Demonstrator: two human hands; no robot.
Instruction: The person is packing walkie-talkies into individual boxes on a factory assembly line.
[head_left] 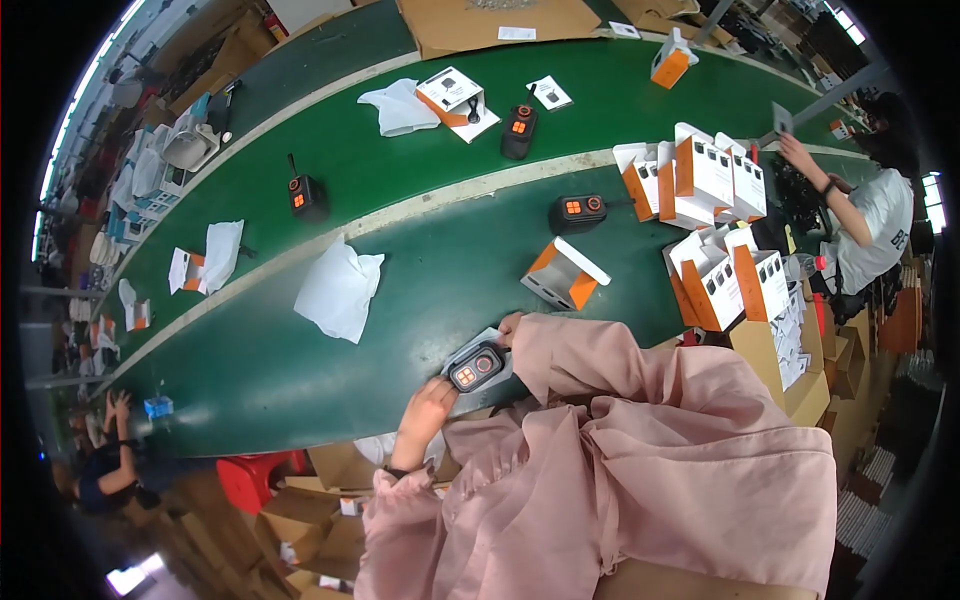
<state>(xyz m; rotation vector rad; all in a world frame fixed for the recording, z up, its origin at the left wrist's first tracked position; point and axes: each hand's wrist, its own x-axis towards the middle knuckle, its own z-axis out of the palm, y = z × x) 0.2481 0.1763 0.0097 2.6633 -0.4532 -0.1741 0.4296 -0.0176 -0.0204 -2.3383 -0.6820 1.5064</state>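
Note:
A black handheld device (476,367) with orange buttons and a round orange-ringed dial lies at the near edge of the green bench, on a pale bag or sheet (493,337). My left hand (430,408) has its fingers closed around the device's lower left end. At its upper right end is my right hand (510,327), fingers curled and partly covered by the pink sleeve; what they pinch is hidden. Just beyond, an open white and orange box (565,274) lies on its side. To the left rests a crumpled white bag (340,290).
Similar devices stand at the right (578,212) and on the green conveyor belt (519,132). Open boxes (704,180) cluster at the right, near a co-worker (875,220). Another person's hands (117,412) show far left. Cartons (300,515) and a red stool (255,480) sit below the bench.

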